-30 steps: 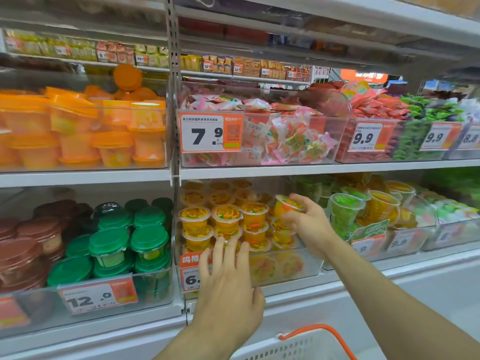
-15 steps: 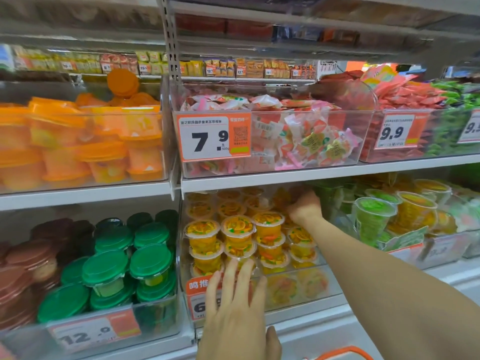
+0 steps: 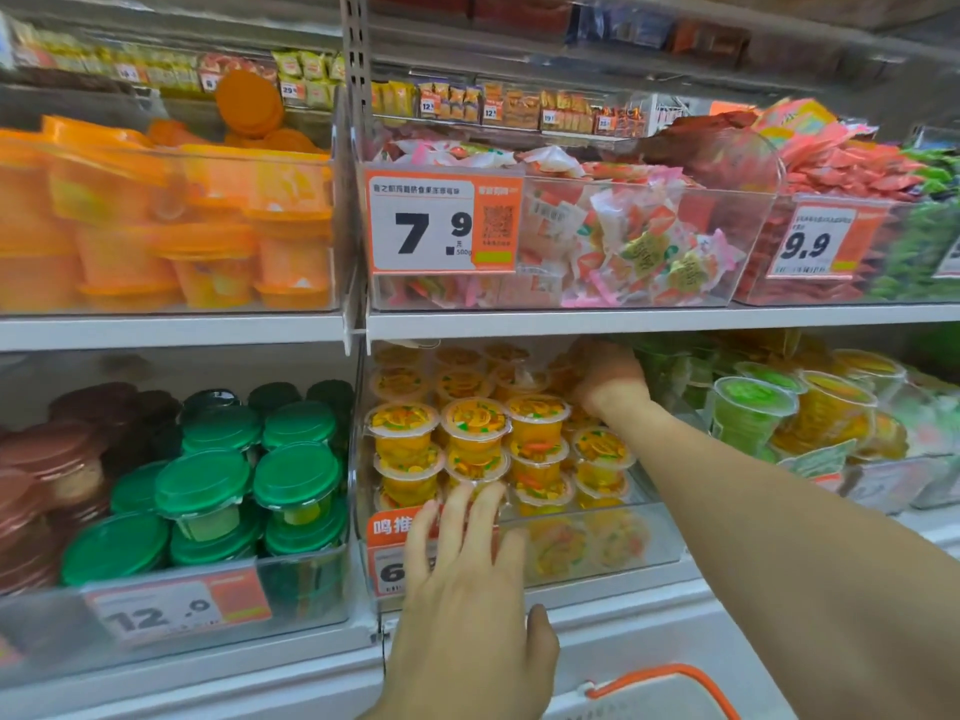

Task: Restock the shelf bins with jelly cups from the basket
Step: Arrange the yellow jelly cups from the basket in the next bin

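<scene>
While the right hand (image 3: 608, 379) is reaching deep, its grip hidden, the left hand (image 3: 467, 589) is hovering spread.
Jelly cups (image 3: 475, 423) are looking light, slick, crushable; hold the rim.

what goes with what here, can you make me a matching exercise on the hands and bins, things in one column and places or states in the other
Things
1. left hand
2. right hand
3. green-lid cups
4. basket

Places or states
A. bottom edge of the view, orange handle
B. reaching deep into the back of the yellow jelly cup bin
C. lower shelf, the bin left of the yellow jelly cups
D. fingers spread straight at the front of the yellow cup bin

Pairs: 1-D, 2-B, 3-C, 4-A
</scene>
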A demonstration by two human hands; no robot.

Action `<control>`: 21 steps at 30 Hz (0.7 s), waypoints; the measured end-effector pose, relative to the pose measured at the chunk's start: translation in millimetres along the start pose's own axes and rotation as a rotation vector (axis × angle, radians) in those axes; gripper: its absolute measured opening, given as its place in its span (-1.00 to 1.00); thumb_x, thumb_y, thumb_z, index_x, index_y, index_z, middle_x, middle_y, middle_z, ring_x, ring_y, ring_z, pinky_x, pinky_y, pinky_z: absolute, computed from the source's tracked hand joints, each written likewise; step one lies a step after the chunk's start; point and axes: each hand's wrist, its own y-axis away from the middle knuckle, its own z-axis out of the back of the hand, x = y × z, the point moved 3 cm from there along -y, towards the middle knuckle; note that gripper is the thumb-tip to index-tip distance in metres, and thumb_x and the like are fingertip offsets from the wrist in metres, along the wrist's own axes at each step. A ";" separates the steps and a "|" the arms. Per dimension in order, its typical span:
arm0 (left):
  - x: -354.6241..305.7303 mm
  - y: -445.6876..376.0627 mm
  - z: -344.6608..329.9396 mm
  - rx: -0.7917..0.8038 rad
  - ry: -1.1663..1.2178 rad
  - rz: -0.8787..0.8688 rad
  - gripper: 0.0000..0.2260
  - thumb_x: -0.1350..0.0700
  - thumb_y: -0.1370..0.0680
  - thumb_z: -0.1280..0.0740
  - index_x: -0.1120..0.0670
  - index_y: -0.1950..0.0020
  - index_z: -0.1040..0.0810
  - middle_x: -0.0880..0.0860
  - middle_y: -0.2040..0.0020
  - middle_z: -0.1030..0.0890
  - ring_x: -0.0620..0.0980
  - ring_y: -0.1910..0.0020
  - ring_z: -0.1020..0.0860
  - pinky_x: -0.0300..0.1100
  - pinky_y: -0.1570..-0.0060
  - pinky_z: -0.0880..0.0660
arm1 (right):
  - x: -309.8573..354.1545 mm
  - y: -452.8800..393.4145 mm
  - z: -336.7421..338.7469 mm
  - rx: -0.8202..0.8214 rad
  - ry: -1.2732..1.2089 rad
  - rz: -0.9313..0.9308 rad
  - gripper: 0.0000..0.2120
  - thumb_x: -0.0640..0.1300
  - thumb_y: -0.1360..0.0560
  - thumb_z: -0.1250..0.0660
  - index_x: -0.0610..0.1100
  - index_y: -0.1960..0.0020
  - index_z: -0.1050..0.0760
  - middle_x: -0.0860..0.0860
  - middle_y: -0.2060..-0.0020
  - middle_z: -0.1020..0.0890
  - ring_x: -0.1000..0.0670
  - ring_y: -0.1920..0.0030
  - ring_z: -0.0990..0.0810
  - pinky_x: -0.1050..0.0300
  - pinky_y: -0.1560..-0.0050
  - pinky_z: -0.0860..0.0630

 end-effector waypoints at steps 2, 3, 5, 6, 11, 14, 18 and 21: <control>-1.5 -1.0 0.9 -0.019 0.006 0.010 -0.65 -0.21 -0.17 -0.36 -0.11 0.13 -0.60 0.03 -0.28 -0.55 0.09 -0.33 -0.40 0.11 -0.32 -0.17 | -3.8 4.1 1.7 -0.057 -0.034 -0.076 -0.66 -0.16 -0.51 -0.38 -0.08 -0.28 -0.50 -0.08 -0.18 -0.60 -0.13 -0.22 -0.56 0.08 -0.13 -0.53; -2.7 -1.0 0.5 -0.024 0.009 0.015 -0.67 -0.20 -0.18 -0.36 -0.11 0.14 -0.58 0.04 -0.28 -0.54 0.11 -0.33 -0.40 0.13 -0.32 -0.16 | -5.1 6.9 2.1 -0.071 -0.054 -0.098 -0.68 -0.13 -0.51 -0.41 -0.07 -0.25 -0.52 -0.07 -0.15 -0.61 -0.12 -0.19 -0.58 0.12 -0.08 -0.52; -5.7 -0.7 0.5 -0.015 0.001 0.031 -0.69 -0.19 -0.20 -0.36 -0.10 0.14 -0.56 0.06 -0.28 -0.54 0.12 -0.34 -0.39 0.15 -0.33 -0.14 | -4.8 12.4 1.3 -0.093 -0.091 -0.129 -0.71 -0.09 -0.50 -0.43 -0.05 -0.20 -0.52 -0.05 -0.12 -0.63 -0.09 -0.15 -0.62 0.17 0.00 -0.50; -7.1 0.0 0.5 -0.008 0.003 0.040 -0.70 -0.18 -0.20 -0.36 -0.10 0.14 -0.56 0.06 -0.28 -0.53 0.13 -0.34 -0.38 0.16 -0.33 -0.13 | -4.5 15.4 -0.7 -0.099 -0.121 -0.147 -0.71 -0.09 -0.51 -0.42 -0.06 -0.20 -0.52 -0.04 -0.11 -0.63 -0.08 -0.14 -0.63 0.18 -0.01 -0.51; -7.9 3.3 1.8 0.018 0.007 0.041 -0.73 -0.18 -0.21 -0.37 -0.10 0.17 -0.53 0.06 -0.30 -0.53 0.12 -0.36 -0.38 0.15 -0.36 -0.12 | -0.9 25.7 -2.8 -0.075 -0.200 -0.199 -0.82 -0.05 -0.56 -0.37 -0.08 -0.12 -0.51 -0.01 -0.04 -0.63 -0.03 -0.02 -0.62 0.19 0.01 -0.51; -6.4 4.1 2.3 0.040 0.018 0.051 -0.73 -0.18 -0.25 -0.35 -0.11 0.13 -0.53 0.04 -0.33 -0.50 0.09 -0.39 -0.32 0.11 -0.40 -0.06 | -0.9 23.8 -0.4 -0.085 -0.192 -0.216 -0.82 -0.19 -0.56 -0.32 -0.13 -0.16 -0.56 -0.09 -0.10 -0.65 -0.10 -0.14 -0.63 0.13 -0.14 -0.54; -8.3 3.4 4.8 0.112 0.046 0.069 -0.74 -0.18 -0.25 -0.35 -0.12 0.14 -0.53 0.04 -0.32 -0.51 0.10 -0.39 -0.32 0.12 -0.41 -0.05 | -2.3 29.8 1.0 -0.089 -0.286 -0.273 -0.77 -0.21 -0.58 -0.27 -0.23 -0.20 -0.54 -0.16 -0.17 -0.63 -0.15 -0.22 -0.60 0.10 -0.21 -0.54; -9.1 4.5 7.4 0.138 0.060 0.071 -0.73 -0.18 -0.32 -0.30 -0.10 0.06 -0.55 0.04 -0.39 -0.44 0.11 -0.45 -0.28 0.10 -0.44 0.03 | -3.2 30.0 -6.6 -0.013 -0.473 -0.294 -0.73 -0.26 -0.55 -0.32 -0.25 -0.24 -0.55 -0.16 -0.21 -0.63 -0.15 -0.25 -0.59 0.22 -0.18 -0.47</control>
